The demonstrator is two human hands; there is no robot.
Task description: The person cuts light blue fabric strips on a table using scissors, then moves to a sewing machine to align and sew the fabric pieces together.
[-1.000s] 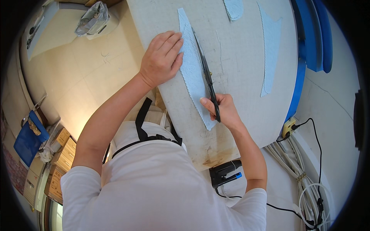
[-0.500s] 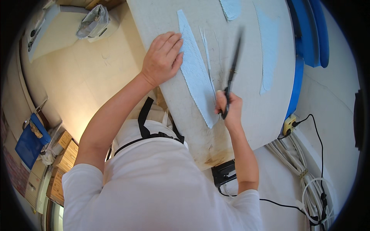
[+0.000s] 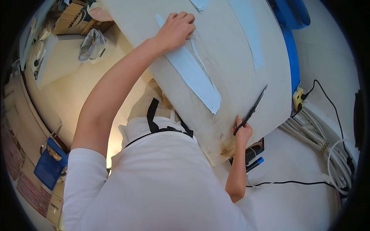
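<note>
My left hand (image 3: 179,32) is bent over the top end of a long pale-blue scalloped fabric piece (image 3: 196,84), fingers curled; what is under the fingertips is hidden. A narrow blue offcut (image 3: 199,58) runs down from that hand along the piece's right side. My right hand (image 3: 243,133) grips black scissors (image 3: 252,109) low on the right of the pale work surface (image 3: 227,92), blades pointing up and away from the fabric. Another long blue piece (image 3: 248,34) lies farther right, and a small blue piece (image 3: 198,4) is at the top.
A lined bin (image 3: 91,44) and cardboard boxes (image 3: 67,21) are at upper left. A blue chair (image 3: 48,165) is at lower left. Blue frame parts (image 3: 293,13) border the surface's right. A plug socket (image 3: 297,98), cables (image 3: 312,131) and a black device (image 3: 250,154) are beside and below it.
My left hand has moved up along the fabric, curling its fingers. My right hand has pulled the scissors away from the piece, down and to the right. The view has shifted.
</note>
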